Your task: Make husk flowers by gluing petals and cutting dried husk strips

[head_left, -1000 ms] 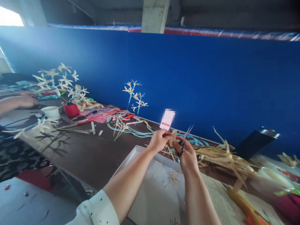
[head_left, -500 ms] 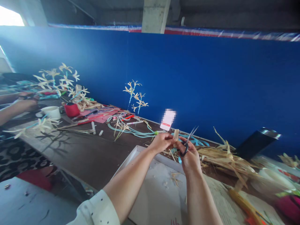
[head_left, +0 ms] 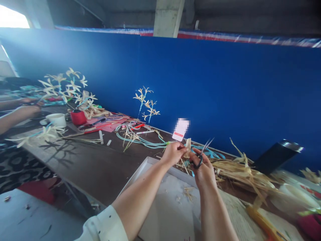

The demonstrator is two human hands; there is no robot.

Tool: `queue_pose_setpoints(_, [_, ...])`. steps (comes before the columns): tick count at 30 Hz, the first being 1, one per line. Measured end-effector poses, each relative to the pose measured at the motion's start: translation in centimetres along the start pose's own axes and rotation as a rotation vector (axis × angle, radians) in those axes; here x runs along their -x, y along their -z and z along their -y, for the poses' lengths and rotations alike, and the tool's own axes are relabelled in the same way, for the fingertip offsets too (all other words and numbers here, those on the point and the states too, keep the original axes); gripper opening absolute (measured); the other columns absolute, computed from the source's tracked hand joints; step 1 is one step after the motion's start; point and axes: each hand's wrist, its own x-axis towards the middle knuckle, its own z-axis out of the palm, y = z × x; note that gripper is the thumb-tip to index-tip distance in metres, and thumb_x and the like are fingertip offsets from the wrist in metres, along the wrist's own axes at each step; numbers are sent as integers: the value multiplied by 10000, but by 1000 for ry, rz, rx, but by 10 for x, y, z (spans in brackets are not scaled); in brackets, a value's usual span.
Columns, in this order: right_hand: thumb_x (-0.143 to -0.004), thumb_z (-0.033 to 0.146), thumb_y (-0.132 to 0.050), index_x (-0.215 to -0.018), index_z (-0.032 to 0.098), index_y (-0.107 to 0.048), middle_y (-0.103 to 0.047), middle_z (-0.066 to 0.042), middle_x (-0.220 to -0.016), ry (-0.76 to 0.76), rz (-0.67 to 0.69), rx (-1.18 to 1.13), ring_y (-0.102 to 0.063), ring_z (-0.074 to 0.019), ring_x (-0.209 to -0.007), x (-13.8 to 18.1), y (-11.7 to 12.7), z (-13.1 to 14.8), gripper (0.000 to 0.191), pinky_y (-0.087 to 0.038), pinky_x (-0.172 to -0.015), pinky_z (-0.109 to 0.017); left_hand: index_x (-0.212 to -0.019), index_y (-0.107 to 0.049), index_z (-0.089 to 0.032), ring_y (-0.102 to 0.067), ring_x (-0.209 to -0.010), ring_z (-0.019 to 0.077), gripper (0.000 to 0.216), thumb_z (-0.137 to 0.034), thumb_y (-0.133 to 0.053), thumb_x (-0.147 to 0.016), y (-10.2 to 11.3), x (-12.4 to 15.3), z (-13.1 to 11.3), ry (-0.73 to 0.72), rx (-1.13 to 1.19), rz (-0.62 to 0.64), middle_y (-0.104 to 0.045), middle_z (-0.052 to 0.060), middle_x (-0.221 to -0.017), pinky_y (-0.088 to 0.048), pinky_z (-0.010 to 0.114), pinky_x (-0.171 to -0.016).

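Note:
A small piece of pale dried husk [head_left: 188,144] stands upright between my two hands. My left hand [head_left: 173,153] pinches it at its lower left side. My right hand [head_left: 203,167] is closed around the black handles of a pair of scissors [head_left: 198,161], whose blades point up and to the right, away from the husk. The right fingertips are close to the husk too; whether they touch it I cannot tell. Below my forearms lies a shallow white box [head_left: 165,201] with some straw-coloured scraps [head_left: 188,193] in it.
Dried husks [head_left: 240,170] lie to the right, beside a dark flask [head_left: 276,155] and a yellow-handled tool [head_left: 263,221]. Pale-blue cords [head_left: 145,144] and a phone [head_left: 180,129] are behind my hands. Husk flowers [head_left: 145,103] stand by the blue wall. At left, a co-worker's hands [head_left: 30,107] are busy.
The whole view has shifted slightly. My hands keep nearly the same pose, with the husk between them and the scissors still in the right hand.

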Motion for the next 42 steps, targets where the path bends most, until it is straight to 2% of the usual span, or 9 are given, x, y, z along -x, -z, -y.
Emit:
queue_pose_setpoints(5, [-593, 292, -751, -1049, 215, -591, -546, 28, -670, 17, 87, -2, -459, -85, -528, 2, -2, 0, 489, -297, -412, -179, -756, -609, -137, -510, -491, 93, 215, -342, -554, -727, -1, 1, 0, 2, 21, -41, -575, -9, -578, -376, 188, -488])
queue_pose_setpoints(10, [-599, 291, -747, -1031, 207, -594, -535, 35, -651, 31, 88, 20, -468, -88, -529, 1, -2, 0, 466, -323, -431, -188, -750, -630, -147, -546, -613, 117, 210, -337, -542, -739, -2, 1, 2, -87, -71, -102, -621, 15, -663, -389, 195, -559])
queue_pose_setpoints(14, [-600, 311, -748, -1032, 200, -588, -533, 34, -615, 18, 66, 20, -461, -89, -499, 0, -1, 0, 474, -302, -408, -187, -742, -633, -146, -544, -623, 118, 208, -340, -561, -726, -1, 2, -1, -107, -46, -83, -624, 17, -666, -390, 199, -577])
queue_pose_setpoints(18, [-608, 324, -745, -1037, 210, -586, -526, 43, -594, -21, 56, 0, -410, -60, -444, 1, 0, -1, 472, -274, -384, -175, -710, -611, -143, -523, -557, 101, 174, -310, -560, -723, 3, 1, -5, -36, 29, -145, -594, 1, -598, -374, 193, -543])
queue_pose_setpoints(22, [-574, 308, -769, -1005, 218, -602, -519, 53, -606, -29, 63, 3, -436, -62, -466, 3, -1, -1, 471, -311, -409, -179, -702, -587, -140, -487, -485, 85, 168, -299, -541, -729, 6, -1, -7, 77, 151, -226, -562, -8, -551, -350, 188, -489])
queue_pose_setpoints(29, [-551, 357, -776, -937, 226, -609, -527, 59, -580, -92, 106, 110, -428, -70, -439, 7, -4, 2, 440, -280, -396, -189, -708, -582, -133, -484, -485, 78, 186, -316, -556, -722, 7, -3, -7, 50, 242, -276, -561, -3, -563, -359, 185, -493])
queue_pose_setpoints(35, [-674, 482, -655, -800, 187, -623, -509, 29, -523, -116, 288, 273, -367, -72, -418, 15, -9, 5, 322, -189, -372, -186, -697, -583, -136, -499, -514, 85, 220, -353, -560, -723, 7, -4, -5, 33, 239, -322, -559, 0, -564, -364, 184, -496])
queue_pose_setpoints(39, [-673, 515, -640, -865, 180, -632, -568, -12, -599, -164, 391, 289, -451, -109, -494, 19, -13, 6, 387, -193, -372, -186, -697, -573, -136, -490, -500, 80, 207, -342, -568, -716, 8, -6, -6, 79, 274, -352, -551, -5, -559, -367, 182, -485])
queue_pose_setpoints(42, [-680, 496, -645, -914, 181, -631, -587, -22, -634, -152, 406, 270, -477, -119, -529, 20, -13, 6, 392, -214, -380, -185, -688, -573, -134, -503, -513, 83, 182, -314, -578, -707, 8, -8, -7, 110, 272, -382, -564, 0, -576, -387, 188, -503])
